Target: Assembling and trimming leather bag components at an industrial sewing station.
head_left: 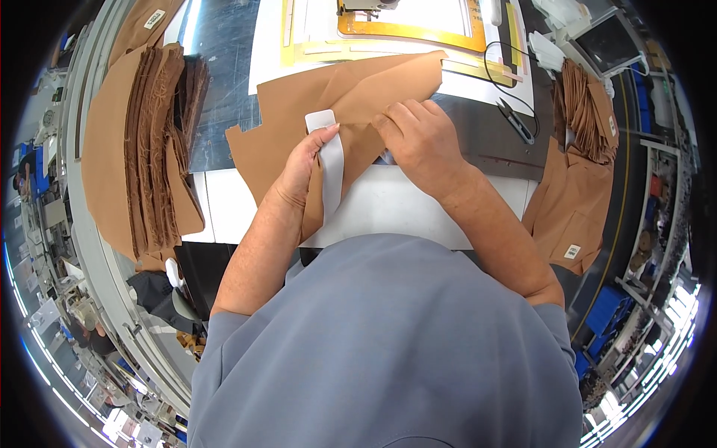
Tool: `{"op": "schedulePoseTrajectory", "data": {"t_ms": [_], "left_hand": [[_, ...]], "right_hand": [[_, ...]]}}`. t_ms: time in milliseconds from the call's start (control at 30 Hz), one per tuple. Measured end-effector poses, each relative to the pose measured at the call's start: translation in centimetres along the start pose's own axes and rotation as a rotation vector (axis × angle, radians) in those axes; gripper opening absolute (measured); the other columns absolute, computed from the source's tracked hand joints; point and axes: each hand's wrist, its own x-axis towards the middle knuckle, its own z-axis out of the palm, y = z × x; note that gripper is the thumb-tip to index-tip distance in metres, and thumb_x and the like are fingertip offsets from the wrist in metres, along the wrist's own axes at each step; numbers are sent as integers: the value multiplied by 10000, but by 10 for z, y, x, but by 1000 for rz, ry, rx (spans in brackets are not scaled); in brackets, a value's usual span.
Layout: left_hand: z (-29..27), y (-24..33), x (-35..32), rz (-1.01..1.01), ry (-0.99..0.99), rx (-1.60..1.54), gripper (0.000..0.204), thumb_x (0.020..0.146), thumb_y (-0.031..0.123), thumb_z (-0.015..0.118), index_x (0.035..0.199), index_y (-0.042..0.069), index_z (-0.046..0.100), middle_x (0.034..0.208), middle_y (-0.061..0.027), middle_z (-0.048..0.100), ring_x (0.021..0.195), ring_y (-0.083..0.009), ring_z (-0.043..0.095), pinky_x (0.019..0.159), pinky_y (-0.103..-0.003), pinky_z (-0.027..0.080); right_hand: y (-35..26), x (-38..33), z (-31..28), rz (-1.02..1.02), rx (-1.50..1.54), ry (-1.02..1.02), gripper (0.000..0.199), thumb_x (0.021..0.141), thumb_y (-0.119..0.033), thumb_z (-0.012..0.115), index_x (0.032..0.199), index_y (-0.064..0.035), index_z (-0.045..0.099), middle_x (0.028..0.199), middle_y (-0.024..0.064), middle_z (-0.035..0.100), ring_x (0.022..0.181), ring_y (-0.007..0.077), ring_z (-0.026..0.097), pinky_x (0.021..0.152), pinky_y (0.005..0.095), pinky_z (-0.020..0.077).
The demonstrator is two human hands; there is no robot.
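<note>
A brown fabric panel (287,112) lies partly folded across the front of the work table. Along its near part runs a white strip (331,172) with a rounded top end. My left hand (305,158) is closed on the strip and the fabric beneath it, thumb on top near the strip's upper end. To the right, my right hand (420,138) pinches the same fabric, fingers curled down and fingertips partly hidden. Between the two hands the cloth is creased. A small pale bit shows under the right hand, too little to name.
Stacked brown pieces with frayed edges (153,149) stand at the left. More brown pieces (571,201) hang at the right, below a monitor (609,41). Thread snips (515,122) lie near a black cable. A yellow-orange frame (418,37) sits under a machine head at the back.
</note>
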Motion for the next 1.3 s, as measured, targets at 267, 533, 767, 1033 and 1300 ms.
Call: {"op": "schedulePoseTrajectory", "data": {"t_ms": [267, 533, 767, 1033, 1300], "left_hand": [[-2, -1, 1, -15, -2, 56, 419, 888, 365, 677, 1201, 89, 634, 1015, -97, 701, 844, -188, 670, 689, -330, 562], [-3, -3, 4, -29, -13, 25, 406, 889, 369, 677, 1182, 90, 638, 977, -78, 699, 792, -180, 661, 662, -321, 554], [1, 0, 0, 15, 8, 99, 425, 891, 378, 677, 1192, 81, 627, 988, -87, 695, 816, -181, 662, 685, -318, 555], [7, -1, -8, 8, 10, 125, 425, 894, 386, 675, 1184, 78, 629, 1002, -86, 691, 829, -182, 662, 689, -324, 557], [2, -4, -3, -6, -9, 102, 409, 897, 403, 670, 1169, 100, 634, 980, -72, 685, 808, -174, 652, 676, -319, 552]], "right_hand": [[4, 1, -4, -3, -11, -133, 129, 757, -54, 680, 880, -43, 642, 809, 57, 547, 757, 218, 562, 651, 353, 443], [-1, -10, -8, 251, 236, -44, 90, 829, -71, 701, 883, -41, 635, 798, 76, 562, 752, 237, 593, 660, 378, 466], [3, -5, -5, 0, 84, 11, 145, 710, -70, 680, 852, -50, 658, 765, 50, 545, 718, 200, 572, 618, 341, 448], [5, 1, -7, -112, -48, -85, 89, 687, -69, 664, 755, -78, 609, 739, 38, 508, 705, 188, 536, 611, 330, 427], [-1, -8, -16, 385, 460, -142, 54, 871, -49, 643, 871, -39, 590, 800, 108, 574, 749, 295, 595, 664, 410, 466]]}}
